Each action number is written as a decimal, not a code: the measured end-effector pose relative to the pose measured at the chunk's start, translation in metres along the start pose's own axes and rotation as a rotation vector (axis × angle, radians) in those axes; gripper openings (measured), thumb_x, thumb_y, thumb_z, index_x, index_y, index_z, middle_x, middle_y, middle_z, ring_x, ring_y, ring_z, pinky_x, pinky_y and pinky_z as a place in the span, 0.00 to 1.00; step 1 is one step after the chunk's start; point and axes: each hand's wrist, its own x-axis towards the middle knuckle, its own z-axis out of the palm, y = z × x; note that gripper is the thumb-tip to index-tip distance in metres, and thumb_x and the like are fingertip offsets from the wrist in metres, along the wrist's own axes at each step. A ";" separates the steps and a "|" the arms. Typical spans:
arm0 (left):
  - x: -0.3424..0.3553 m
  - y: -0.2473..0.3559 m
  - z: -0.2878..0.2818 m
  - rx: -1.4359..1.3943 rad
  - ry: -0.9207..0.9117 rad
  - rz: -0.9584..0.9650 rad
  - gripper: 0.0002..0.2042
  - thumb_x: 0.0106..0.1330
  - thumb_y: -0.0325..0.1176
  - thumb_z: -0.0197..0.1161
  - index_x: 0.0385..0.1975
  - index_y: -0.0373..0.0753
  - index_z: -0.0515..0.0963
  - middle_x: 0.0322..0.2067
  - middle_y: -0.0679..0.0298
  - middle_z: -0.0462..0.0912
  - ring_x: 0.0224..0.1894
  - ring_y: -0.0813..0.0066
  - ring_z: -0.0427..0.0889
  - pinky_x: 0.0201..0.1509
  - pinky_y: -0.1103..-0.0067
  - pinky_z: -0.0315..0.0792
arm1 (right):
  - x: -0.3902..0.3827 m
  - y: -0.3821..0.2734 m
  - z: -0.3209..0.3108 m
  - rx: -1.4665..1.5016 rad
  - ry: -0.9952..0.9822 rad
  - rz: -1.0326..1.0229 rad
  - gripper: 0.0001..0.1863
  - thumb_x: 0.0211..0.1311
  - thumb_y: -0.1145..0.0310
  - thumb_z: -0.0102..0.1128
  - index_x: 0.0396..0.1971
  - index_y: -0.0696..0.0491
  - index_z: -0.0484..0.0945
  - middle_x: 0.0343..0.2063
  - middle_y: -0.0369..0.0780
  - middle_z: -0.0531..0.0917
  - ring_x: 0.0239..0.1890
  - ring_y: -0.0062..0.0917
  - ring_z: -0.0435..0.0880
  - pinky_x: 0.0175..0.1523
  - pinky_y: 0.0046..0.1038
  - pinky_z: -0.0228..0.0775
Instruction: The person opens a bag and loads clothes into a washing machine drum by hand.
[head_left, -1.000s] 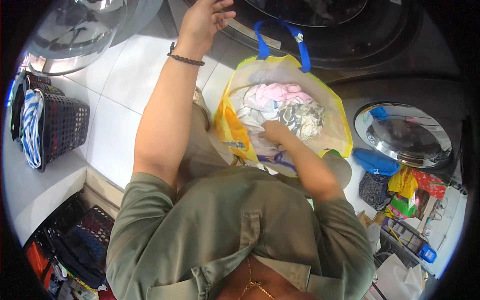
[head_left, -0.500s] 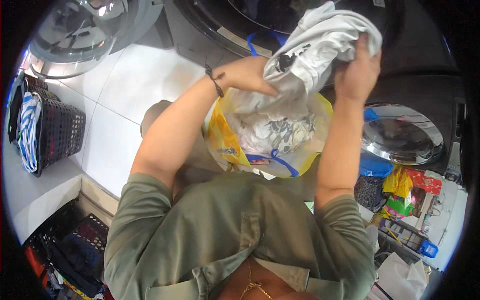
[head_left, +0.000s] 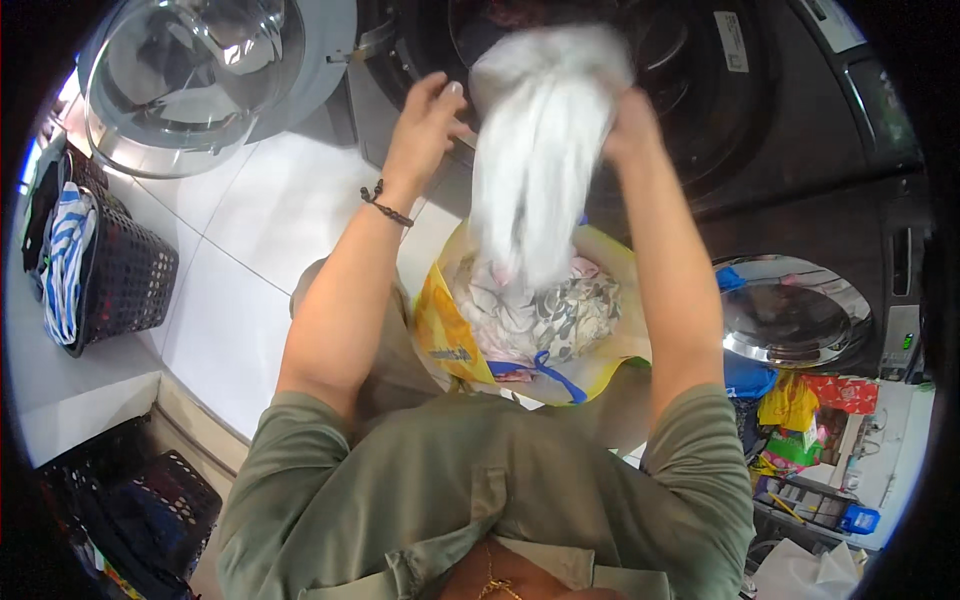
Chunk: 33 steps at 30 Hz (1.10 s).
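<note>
My right hand, smeared by motion, grips a bunched white garment by its right side. The cloth hangs in front of the dark drum opening of a front-loading machine, its lower end over a laundry bag. To the left of the cloth, apart from it, my left hand is raised with its fingers spread and nothing in them. Below both hands stands the yellow and white bag with blue handles, its mouth wide. Inside lie crumpled light clothes, some with a grey floral pattern.
The machine's round glass door hangs swung out at upper left. A dark perforated basket with clothes stands at far left, another basket at lower left. On the right are a second round machine door and several colourful bags.
The white garment has moved left and now hangs down, blurred, from my right hand. My left hand has let go of it and moved up and left, fingers spread.
</note>
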 end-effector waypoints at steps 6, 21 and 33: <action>0.006 -0.008 -0.005 -0.029 0.070 0.052 0.30 0.69 0.47 0.57 0.66 0.40 0.58 0.52 0.59 0.76 0.42 0.76 0.81 0.43 0.81 0.70 | 0.017 -0.033 -0.015 -0.378 0.007 -0.390 0.18 0.64 0.68 0.55 0.52 0.58 0.72 0.50 0.42 0.79 0.49 0.31 0.80 0.52 0.30 0.70; 0.005 -0.014 0.021 -0.036 -0.112 0.102 0.31 0.66 0.46 0.62 0.63 0.36 0.63 0.44 0.59 0.76 0.37 0.77 0.80 0.40 0.82 0.72 | -0.166 0.137 -0.206 -2.259 -0.217 0.367 0.19 0.52 0.56 0.65 0.45 0.45 0.80 0.38 0.45 0.85 0.44 0.40 0.84 0.51 0.39 0.74; -0.039 -0.011 0.082 0.286 -0.825 0.482 0.55 0.42 0.48 0.79 0.70 0.42 0.52 0.64 0.51 0.63 0.65 0.57 0.64 0.69 0.67 0.57 | -0.216 -0.020 -0.032 -1.096 0.315 -1.024 0.04 0.62 0.75 0.63 0.32 0.56 0.76 0.28 0.32 0.77 0.32 0.13 0.74 0.37 0.16 0.65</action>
